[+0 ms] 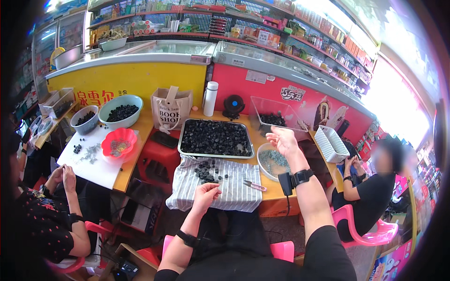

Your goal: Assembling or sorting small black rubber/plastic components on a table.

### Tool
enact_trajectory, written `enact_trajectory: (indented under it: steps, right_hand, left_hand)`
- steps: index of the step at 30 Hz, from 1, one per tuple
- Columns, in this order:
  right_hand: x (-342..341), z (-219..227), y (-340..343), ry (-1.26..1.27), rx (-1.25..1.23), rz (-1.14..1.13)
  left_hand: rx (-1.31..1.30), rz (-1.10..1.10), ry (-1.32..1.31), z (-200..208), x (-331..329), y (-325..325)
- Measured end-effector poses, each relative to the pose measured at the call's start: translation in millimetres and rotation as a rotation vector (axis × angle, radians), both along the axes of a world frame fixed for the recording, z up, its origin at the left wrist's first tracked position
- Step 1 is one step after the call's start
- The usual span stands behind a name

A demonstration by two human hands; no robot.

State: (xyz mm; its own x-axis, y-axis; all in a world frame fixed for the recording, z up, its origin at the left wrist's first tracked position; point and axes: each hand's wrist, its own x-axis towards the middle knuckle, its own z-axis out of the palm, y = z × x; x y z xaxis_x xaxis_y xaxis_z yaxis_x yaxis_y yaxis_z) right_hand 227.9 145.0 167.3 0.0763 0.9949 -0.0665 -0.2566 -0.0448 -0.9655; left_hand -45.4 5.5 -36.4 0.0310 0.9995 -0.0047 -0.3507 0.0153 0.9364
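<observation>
My left hand (205,194) is closed in a pinch at the near side of a grey-and-white striped cloth (187,187); whatever lies between its fingertips is too small to name. Just beyond it sits a loose pile of small black round pieces (205,171). Reaching farther out, my right hand (283,141) has loosely bent fingers, spread apart, at the near edge of a clear plastic bin (290,122) with black pieces inside. A metal tray (215,156) full of the same pieces lies beyond the cloth. Small pink-handled snippers (254,185) rest on the cloth.
Below my right forearm stands a round clear tub (263,172) of greyish scraps. A tote bag (171,108), white bottle (210,98) and small black fan (233,107) line the table's back. People sit on both sides; the left table holds bowls, including a red one (126,136). A white basket (331,143) stands right.
</observation>
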Motion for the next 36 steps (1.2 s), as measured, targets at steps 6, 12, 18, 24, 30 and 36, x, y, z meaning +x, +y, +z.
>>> enact_trajectory:
  steps: [6, 12, 18, 24, 30, 36]
  right_hand:
    - [-60, -76, -74, -0.453, -0.001, 0.434]
    - [-86, -158, -85, -1.002, 0.408, 0.3]
    - [-122, -159, -61, -1.246, 0.672, 0.291]
    - [-124, -163, -59, -1.316, 0.813, 0.294]
    - [-91, -165, -94, -1.31, 0.971, 0.237]
    - [-80, -170, -83, -1.039, 0.825, 0.069]
  left_hand:
    - [0.019, 0.061, -0.034, -8, 1, 5]
    - [0.02, 0.079, -0.005, -8, 0, 0]
    - [0.012, 0.054, -0.017, -9, 2, 0]
    - [0.03, 0.033, -0.017, -13, 2, 1]
    - [0.057, 0.071, 0.078, -12, -2, 0]
    - [0.032, 0.088, 0.054, -6, 0, 1]
